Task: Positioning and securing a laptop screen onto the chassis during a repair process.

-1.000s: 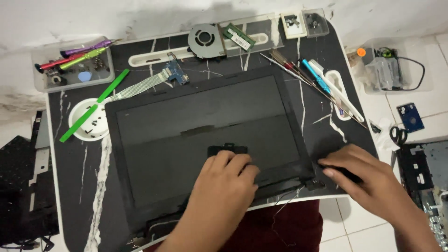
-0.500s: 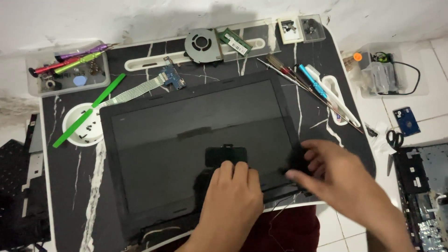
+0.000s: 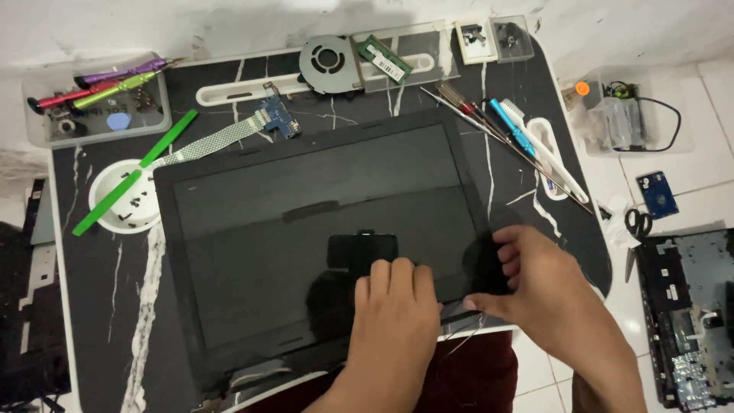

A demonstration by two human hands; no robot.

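Here, a laptop screen panel (image 3: 306, 229) is shown lying flat, face up, across the middle of a black marble-patterned table (image 3: 99, 306), with its near edge close to the table's front rim. The left hand (image 3: 394, 317) is laid palm down on the lower middle of the panel, fingers held together and extended, pressing on the dark glass without gripping anything. A small black square (image 3: 363, 248) is seen on the glass just beyond those fingertips. The right hand (image 3: 535, 287) is placed at the panel's near right corner; its fingers are curled and pinched onto the bezel edge there.

To the left of the panel, a white round dish (image 3: 115, 200) with small dark screws is set, and a green pry stick (image 3: 138, 170) is laid across it. A flat ribbon cable (image 3: 222, 138) with a small blue board is placed just beyond the panel's far left corner. A cooling fan (image 3: 327, 64) and a green memory module (image 3: 384, 60) are set at the table's far edge. Screwdrivers (image 3: 505, 130) are laid to the right of the panel. A clear tray (image 3: 95, 99) holding tools is seen at the far left.
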